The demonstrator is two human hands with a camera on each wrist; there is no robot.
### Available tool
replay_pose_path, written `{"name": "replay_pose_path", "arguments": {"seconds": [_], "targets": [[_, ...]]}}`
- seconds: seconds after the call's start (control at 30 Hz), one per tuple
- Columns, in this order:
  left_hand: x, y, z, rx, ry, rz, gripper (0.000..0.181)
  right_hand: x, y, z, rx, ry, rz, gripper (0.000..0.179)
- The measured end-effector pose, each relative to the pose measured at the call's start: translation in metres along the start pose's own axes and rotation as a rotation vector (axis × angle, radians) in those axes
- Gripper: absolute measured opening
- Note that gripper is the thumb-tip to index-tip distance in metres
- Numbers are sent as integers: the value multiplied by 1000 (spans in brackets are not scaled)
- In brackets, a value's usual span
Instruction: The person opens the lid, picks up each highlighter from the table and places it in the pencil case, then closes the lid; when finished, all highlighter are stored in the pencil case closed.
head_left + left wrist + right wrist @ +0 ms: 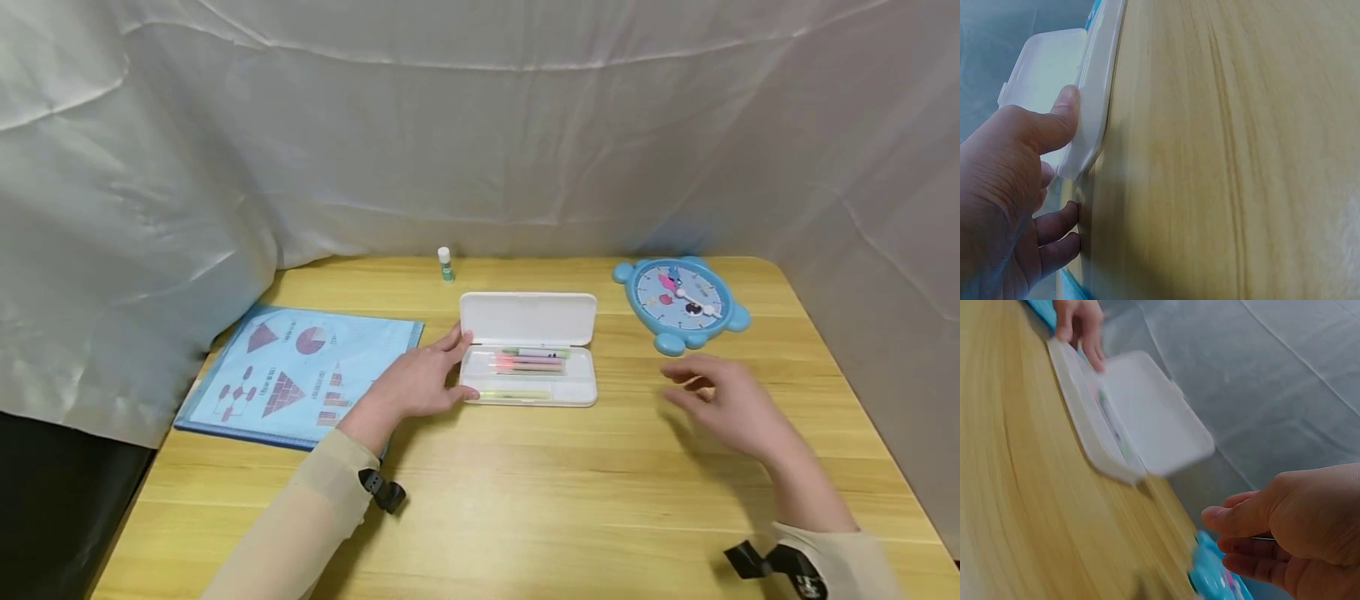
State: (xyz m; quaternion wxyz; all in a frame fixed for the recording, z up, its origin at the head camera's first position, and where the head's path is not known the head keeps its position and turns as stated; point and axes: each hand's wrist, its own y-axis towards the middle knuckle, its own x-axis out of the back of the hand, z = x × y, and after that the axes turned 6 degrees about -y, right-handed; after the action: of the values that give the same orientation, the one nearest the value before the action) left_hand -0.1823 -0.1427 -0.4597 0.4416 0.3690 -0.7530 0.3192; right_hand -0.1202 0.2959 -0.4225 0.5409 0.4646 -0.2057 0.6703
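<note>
A white pencil case (527, 318) lies on the table with its lid raised at the back. Inside it are several pens and pencils (528, 367), and a yellow stick (513, 394) lies along its front side. My left hand (422, 379) holds the case at its left end, thumb on the front corner and forefinger near the hinge. In the left wrist view the thumb (1063, 115) presses on the case's wall. To the right, my right hand (731, 404) hovers over the table with fingers loosely bent and nothing in them, just in front of a blue toy clock (663, 304).
A light blue zip folder (251, 375) printed with charts lies at the left, partly under my left arm. Behind the case stands a small glue stick (446, 265) with a white cap. A grey curtain (480, 142) hangs along the table's back and sides.
</note>
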Motion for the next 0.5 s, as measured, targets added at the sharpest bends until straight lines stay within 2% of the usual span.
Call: {"name": "replay_pose_path", "arguments": {"seconds": [0.2, 0.5], "targets": [[1, -1, 0, 0, -5, 2, 99, 7, -21, -22, -78, -58, -41, 24], [0, 0, 0, -1, -18, 4, 98, 6, -46, -41, -199, -152, 2, 28]]}}
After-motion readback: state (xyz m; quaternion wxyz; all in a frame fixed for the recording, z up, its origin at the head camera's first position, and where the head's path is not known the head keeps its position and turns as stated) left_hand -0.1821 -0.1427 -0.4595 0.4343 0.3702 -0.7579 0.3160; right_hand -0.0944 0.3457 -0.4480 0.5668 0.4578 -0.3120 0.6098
